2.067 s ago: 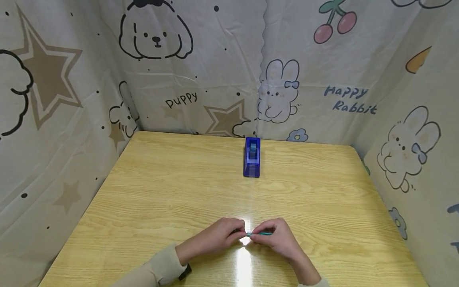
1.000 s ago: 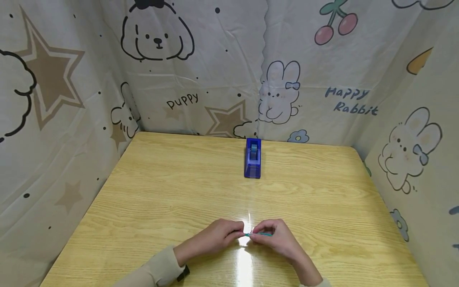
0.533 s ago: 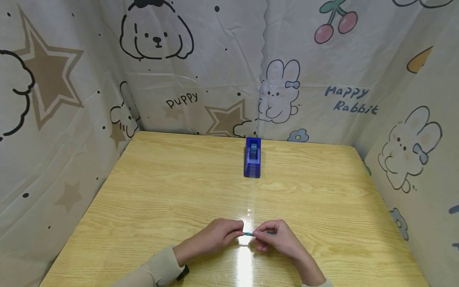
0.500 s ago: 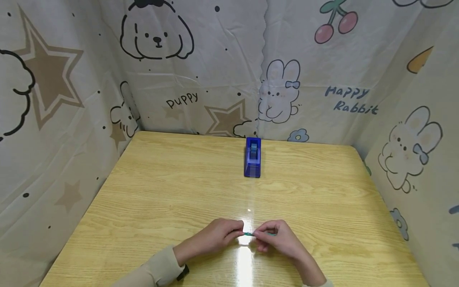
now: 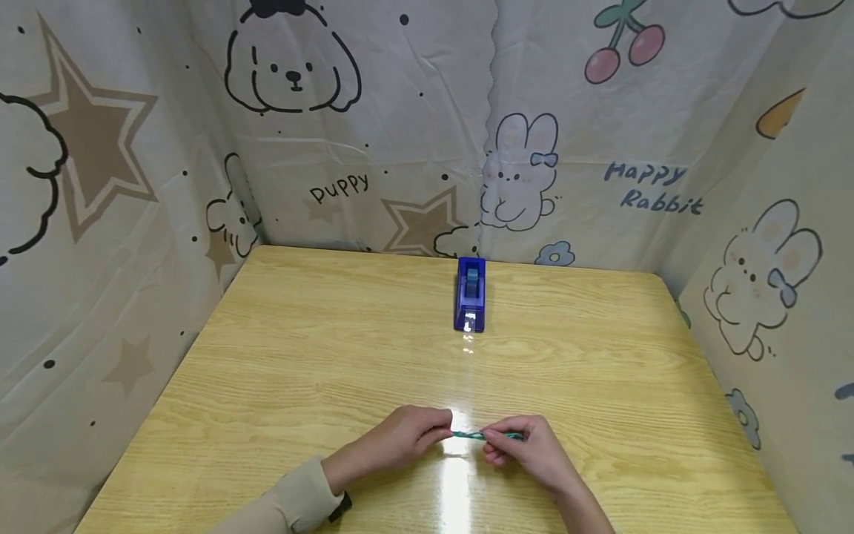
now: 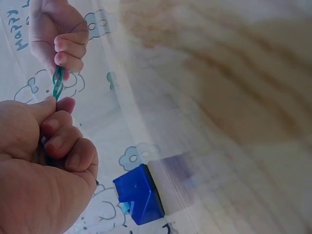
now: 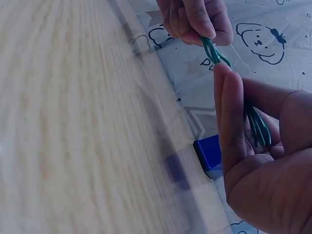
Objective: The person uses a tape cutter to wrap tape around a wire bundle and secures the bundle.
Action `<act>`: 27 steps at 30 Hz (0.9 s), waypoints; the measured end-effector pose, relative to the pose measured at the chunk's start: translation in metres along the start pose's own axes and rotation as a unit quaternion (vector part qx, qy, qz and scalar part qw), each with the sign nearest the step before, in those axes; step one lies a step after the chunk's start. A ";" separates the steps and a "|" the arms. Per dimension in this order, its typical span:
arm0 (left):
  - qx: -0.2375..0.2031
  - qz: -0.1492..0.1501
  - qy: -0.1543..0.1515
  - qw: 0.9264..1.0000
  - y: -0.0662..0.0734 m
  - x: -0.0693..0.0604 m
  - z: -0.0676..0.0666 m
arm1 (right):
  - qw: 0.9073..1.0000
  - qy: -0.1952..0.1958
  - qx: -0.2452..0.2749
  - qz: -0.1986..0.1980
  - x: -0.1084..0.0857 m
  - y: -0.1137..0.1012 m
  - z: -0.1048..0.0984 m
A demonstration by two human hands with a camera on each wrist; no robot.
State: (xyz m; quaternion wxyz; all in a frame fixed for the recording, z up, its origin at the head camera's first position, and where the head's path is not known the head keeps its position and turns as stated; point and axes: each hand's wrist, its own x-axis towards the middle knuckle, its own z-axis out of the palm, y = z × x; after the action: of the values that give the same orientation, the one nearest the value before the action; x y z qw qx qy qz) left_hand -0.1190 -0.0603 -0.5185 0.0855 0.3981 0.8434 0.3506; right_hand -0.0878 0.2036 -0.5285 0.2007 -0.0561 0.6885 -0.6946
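A bundle of thin green strands (image 5: 472, 435) stretches between two hands above the near part of the table. At its left end, my left hand (image 5: 405, 437) pinches it between thumb and curled fingers. My right hand (image 5: 534, 449) pinches the bundle with thumb and fingertips. In the right wrist view, loose strand ends (image 7: 258, 127) stick out behind those fingertips into the palm side. Between the hands the strands (image 6: 58, 83) look slightly spread and looped in the left wrist view. The part inside the left fist is hidden.
A blue tape dispenser (image 5: 470, 295) stands near the back edge of the wooden table (image 5: 320, 326). Bright glints lie at its front, and a faint shiny streak runs toward the hands; tape or reflection, I cannot tell. A patterned curtain (image 5: 400, 133) encloses the table.
My right hand has slid right, away from the left, so more green strand shows between them. Glints have appeared at the dispenser's front. The left hand has barely moved.
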 end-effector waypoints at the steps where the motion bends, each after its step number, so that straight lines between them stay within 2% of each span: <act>1: -0.001 0.000 -0.001 1.000 0.000 0.000 0.000 | 1.000 0.004 0.002 0.000 0.000 0.000 0.000; 12: -0.033 -0.037 -0.021 0.999 0.003 -0.002 -0.002 | 0.999 0.024 -0.010 -0.025 -0.001 0.000 0.005; 17: -0.059 -0.077 -0.021 0.995 0.001 -0.006 -0.006 | 0.999 0.034 -0.014 -0.021 -0.001 -0.003 0.006; 24: -0.069 -0.136 -0.011 0.988 -0.003 -0.010 -0.012 | 0.998 0.056 -0.025 -0.029 -0.001 -0.005 0.008; 27: -0.087 -0.144 -0.008 0.986 -0.002 -0.010 -0.014 | 0.997 0.061 -0.030 -0.032 -0.001 -0.005 0.008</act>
State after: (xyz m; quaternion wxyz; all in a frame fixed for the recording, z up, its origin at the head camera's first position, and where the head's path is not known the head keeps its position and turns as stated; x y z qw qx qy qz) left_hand -0.1194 -0.0763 -0.5113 0.1763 0.2661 0.8574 0.4036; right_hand -0.0853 0.1962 -0.5230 0.1346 -0.0416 0.7181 -0.6815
